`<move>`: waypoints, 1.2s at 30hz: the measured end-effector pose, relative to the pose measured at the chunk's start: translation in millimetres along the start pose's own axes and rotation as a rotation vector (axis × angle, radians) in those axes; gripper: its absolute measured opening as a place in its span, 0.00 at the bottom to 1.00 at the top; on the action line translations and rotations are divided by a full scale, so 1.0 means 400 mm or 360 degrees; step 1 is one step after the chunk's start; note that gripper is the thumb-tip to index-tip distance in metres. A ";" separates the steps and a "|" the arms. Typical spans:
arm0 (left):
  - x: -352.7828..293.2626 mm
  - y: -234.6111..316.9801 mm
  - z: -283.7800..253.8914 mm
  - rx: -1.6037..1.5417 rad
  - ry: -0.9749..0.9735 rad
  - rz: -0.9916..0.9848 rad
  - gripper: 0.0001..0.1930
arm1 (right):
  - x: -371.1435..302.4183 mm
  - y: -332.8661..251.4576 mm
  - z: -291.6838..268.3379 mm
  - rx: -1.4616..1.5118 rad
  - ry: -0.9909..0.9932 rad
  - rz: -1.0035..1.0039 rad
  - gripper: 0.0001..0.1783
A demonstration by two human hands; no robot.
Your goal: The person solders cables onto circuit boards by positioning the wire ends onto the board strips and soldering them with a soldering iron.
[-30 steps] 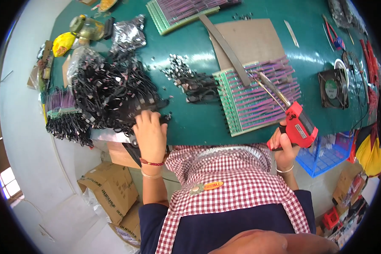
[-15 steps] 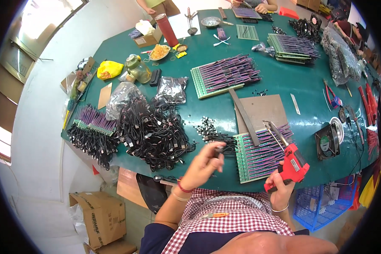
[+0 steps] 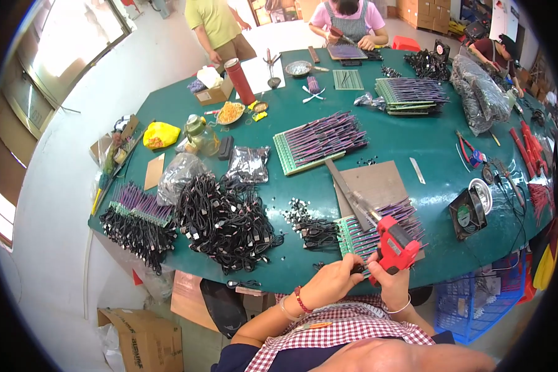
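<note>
Both hands busy at the panel's near edge

The left hand (image 3: 333, 281) is pinching, thumb and fingertips together, on a small dark piece (image 3: 357, 268) that the fingers are mostly hiding; its exact shape cannot be told. The right hand (image 3: 392, 286) is closing firmly around the handle of a red gun-shaped tool (image 3: 395, 240), just to the right of the left hand.

The panel with purple strips (image 3: 352, 240) is lying on the table directly beyond both hands. Its green edge is running away from the person on the left side, and its strips are stretching rightward. The left hand is sitting nearer that green edge, by the near left corner; the tool is covering part of the strips, its long axis slanting away and leftward toward a grey metal bar (image 3: 346, 193).

The bar is lying across the panel and a brown board (image 3: 381, 177) behind it. Left of the panel, a bundle of black cables (image 3: 318, 234) is resting beside scattered white bits (image 3: 297, 211); farther left, a larger cable heap (image 3: 223, 226) is spreading.
</note>
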State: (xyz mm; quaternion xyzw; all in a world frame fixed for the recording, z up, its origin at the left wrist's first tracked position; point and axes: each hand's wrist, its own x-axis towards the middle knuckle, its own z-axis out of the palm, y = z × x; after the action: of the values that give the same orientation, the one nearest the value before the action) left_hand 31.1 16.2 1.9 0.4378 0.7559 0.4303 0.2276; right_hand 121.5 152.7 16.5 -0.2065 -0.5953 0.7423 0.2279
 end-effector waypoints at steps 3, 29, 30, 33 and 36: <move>-0.001 0.002 -0.001 -0.0108 0.0057 0.0037 0.17 | -0.004 0.008 -0.032 -0.0118 -0.0131 0.0153 0.21; 0.005 -0.121 0.098 -0.2076 0.1117 0.0531 0.16 | -0.033 0.077 0.007 -0.0072 -0.0033 -0.0010 0.13; 0.009 -0.119 0.100 -0.2086 0.1114 0.0543 0.16 | -0.027 0.080 0.003 -0.0077 -0.0020 -0.0036 0.13; 0.005 -0.089 0.088 -0.2345 0.1210 0.0491 0.14 | -0.035 0.043 0.035 0.0069 -0.0102 0.0018 0.12; -0.006 -0.127 0.085 -0.2314 0.1092 0.0554 0.14 | -0.061 0.072 0.044 -0.0031 -0.0074 0.0112 0.13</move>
State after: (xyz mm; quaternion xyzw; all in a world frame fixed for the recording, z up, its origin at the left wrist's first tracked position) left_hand 33.2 17.0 -59.4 0.1362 0.2373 0.9515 0.1408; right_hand 128.5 119.2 -7.3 -0.2121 -0.6000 0.7487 0.1855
